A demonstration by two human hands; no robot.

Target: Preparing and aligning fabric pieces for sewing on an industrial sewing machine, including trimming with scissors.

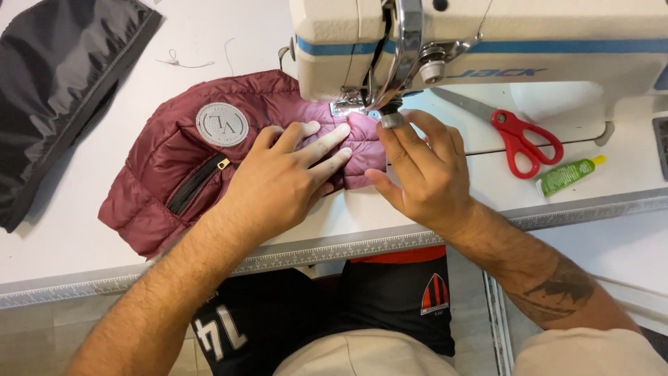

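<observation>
The left hand [289, 177] lay flat, fingers spread and pressed down on the maroon quilted jacket [174, 160], gripping nothing, only pinning the puffy, slightly glossy fabric to the white table [62, 237]. Just beside it, the right hand [424, 170] rested on the jacket's edge with a metal thimble [392, 120] on one finger, its thumb and fingers closed loosely on the fold of cloth close to the presser foot [348, 106]. The jacket lay spread across the table in front of the person, one end tucked under the needle of the cream sewing machine [487, 35], which carried a blue stripe along its smooth enamelled body. On the jacket, left of the hands, sat a round grey patch [221, 124] with a raised rim, and below it ran a dark zip pocket [198, 182] with a small brass pull. To the right of the hands, under the machine's arm, lay red-handled scissors [518, 136] with steel blades, and near them a small green tube [567, 175] with a yellow tip. At the far left corner, well apart from the hands, a heap of thin, shiny dark grey fabric [56, 83] was crumpled. A ruler strip [348, 247] edged the table's front.
</observation>
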